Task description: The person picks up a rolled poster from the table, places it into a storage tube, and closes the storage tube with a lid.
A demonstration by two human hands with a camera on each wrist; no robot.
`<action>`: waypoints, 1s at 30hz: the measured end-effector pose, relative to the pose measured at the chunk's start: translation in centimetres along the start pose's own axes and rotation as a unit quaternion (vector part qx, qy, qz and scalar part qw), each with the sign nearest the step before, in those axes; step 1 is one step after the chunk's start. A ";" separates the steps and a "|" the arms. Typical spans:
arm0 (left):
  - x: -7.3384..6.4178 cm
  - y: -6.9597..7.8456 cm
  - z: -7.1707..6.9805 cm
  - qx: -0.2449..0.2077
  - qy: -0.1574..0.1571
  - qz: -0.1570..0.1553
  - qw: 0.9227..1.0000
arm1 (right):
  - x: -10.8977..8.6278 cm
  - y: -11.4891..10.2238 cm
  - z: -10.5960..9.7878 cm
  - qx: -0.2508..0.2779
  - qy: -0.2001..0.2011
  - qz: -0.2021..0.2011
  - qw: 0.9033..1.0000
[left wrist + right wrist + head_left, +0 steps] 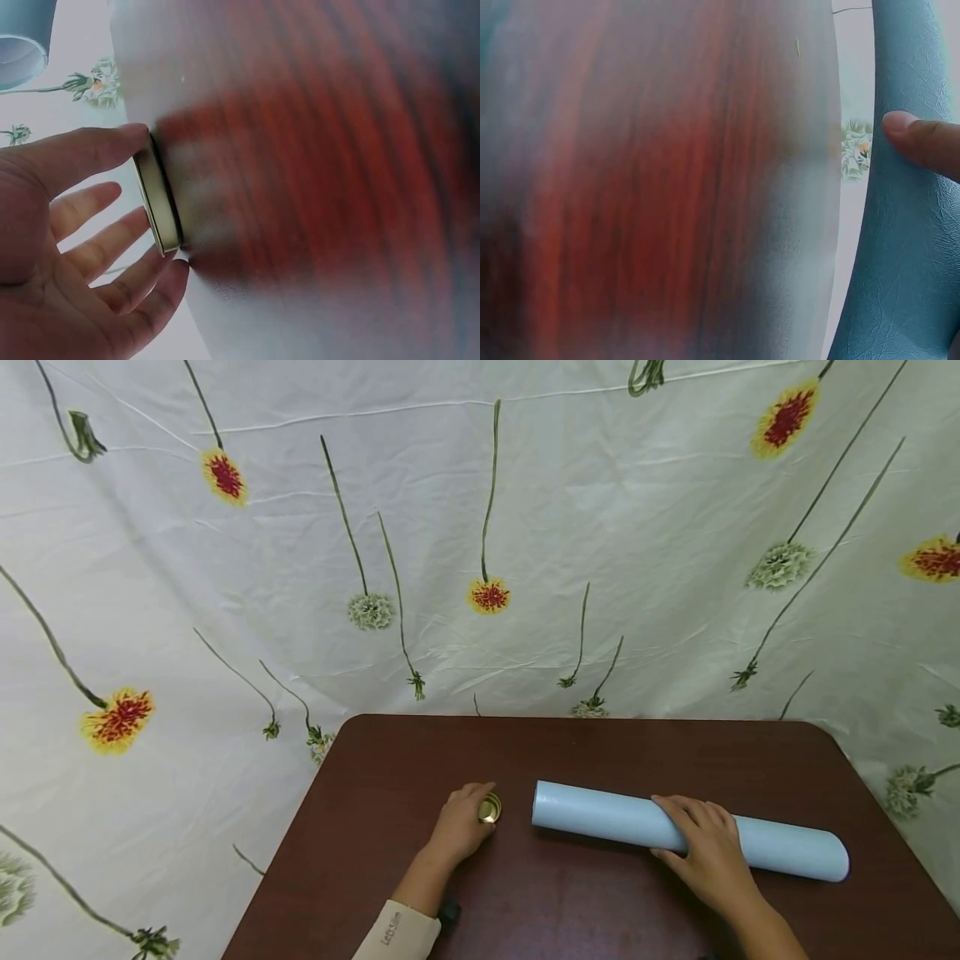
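On the brown table, my left hand [461, 822] holds a small gold jar lid [490, 808] by its rim, its hollow side facing up. The left wrist view shows the lid [157, 196] edge-on at the tabletop, thumb at one side and fingertips at the other. A long light-blue tube [600, 812] lies to the right of the lid, slightly slanted. My right hand [708, 847] grips it from above around its middle, fingers over the far side and thumb on the near side. Up close, the thumb presses on the tube's wrinkled blue surface [900, 247].
The brown wooden table [450, 747] has rounded far corners. Behind it and down its left side hangs a white cloth [435, 468] printed with flowers and stems. A gap separates the lid from the tube's left end.
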State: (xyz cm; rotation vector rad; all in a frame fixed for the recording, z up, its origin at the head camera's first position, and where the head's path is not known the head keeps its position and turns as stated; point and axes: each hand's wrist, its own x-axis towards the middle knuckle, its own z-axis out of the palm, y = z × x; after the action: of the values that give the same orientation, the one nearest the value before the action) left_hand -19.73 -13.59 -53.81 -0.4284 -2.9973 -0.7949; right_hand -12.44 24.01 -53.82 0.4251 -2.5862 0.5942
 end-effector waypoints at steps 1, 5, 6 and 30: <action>0.0 0.0 0.0 -0.002 -0.001 0.000 1.000 | 0.0 0.0 0.0 0.001 0.000 0.000 1.000; 0.0 -0.2 -0.2 -0.020 -0.005 0.000 1.000 | 0.1 -0.1 0.0 0.003 -0.001 0.001 1.000; 0.1 -0.3 -0.2 -0.031 -0.007 -0.005 0.999 | 0.1 -0.2 0.0 0.003 -0.001 0.001 1.000; -1.4 0.0 -1.3 -0.238 -0.062 -0.054 0.968 | 0.5 -0.1 0.2 0.001 -0.008 -0.007 1.000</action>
State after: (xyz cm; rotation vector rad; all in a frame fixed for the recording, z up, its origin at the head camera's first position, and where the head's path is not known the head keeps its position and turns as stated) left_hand -18.40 -14.55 -52.82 -0.3274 -2.9366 -1.5629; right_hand -12.83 23.72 -53.69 0.4494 -2.5966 0.5912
